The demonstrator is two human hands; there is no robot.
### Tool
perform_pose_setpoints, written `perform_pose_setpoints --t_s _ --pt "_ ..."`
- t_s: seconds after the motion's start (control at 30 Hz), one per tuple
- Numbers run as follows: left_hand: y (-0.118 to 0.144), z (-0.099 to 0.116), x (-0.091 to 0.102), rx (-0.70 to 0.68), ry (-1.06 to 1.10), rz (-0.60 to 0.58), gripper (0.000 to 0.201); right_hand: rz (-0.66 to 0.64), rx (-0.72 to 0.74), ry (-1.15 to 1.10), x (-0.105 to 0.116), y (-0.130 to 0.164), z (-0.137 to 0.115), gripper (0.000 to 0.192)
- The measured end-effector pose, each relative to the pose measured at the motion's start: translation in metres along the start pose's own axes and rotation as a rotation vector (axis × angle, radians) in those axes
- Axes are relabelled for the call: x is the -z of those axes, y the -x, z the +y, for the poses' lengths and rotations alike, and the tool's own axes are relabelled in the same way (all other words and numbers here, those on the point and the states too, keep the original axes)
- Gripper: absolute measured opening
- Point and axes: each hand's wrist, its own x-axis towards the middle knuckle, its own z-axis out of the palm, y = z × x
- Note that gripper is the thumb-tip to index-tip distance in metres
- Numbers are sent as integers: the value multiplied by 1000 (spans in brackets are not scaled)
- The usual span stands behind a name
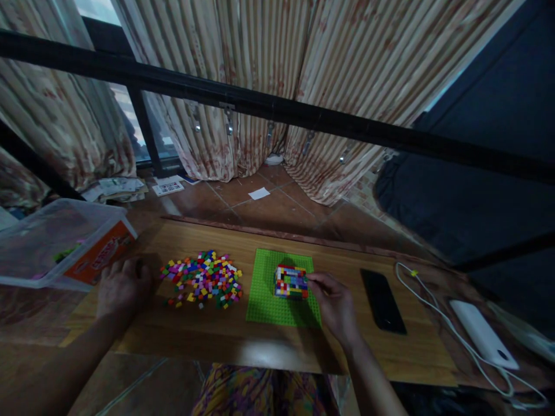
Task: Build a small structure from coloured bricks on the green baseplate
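Note:
A small hollow structure of multicoloured toy bricks stands on a green studded baseplate. My right hand reaches in from the right, thumb and forefinger pinched together at the structure's right side. Whatever lies between those fingertips is too small to make out. To the left of the baseplate spreads a loose pile of small coloured bricks. My left hand rests on the table left of this pile, near the plastic box, fingers loosely bent and apart with nothing visible in them.
A clear plastic box with an orange label sits at the left table end. On the right of the wooden table lies a black phone. Beyond it are a white power bank and a white cable. A dark rail crosses behind.

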Motion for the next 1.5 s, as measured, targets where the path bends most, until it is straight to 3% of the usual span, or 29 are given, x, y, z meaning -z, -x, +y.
perform_pose_setpoints --t_s 0.2,0.53,0.67,0.93,1.5 --pt "-2 3 7 -15 -83 -88 53 52 -83 -62 0 -4 15 17" --pt "-2 4 7 -7 -77 -73 51 104 -52 180 -9 2 27 22" --pt "-2 5 7 -17 -77 -57 51 56 -22 283 -9 4 27 22" --pt "-3 4 8 -18 -101 -87 55 -150 23 251 4 -4 24 23" --pt "-1 7 10 -10 -91 -97 54 -192 -123 109 6 -18 31 19"
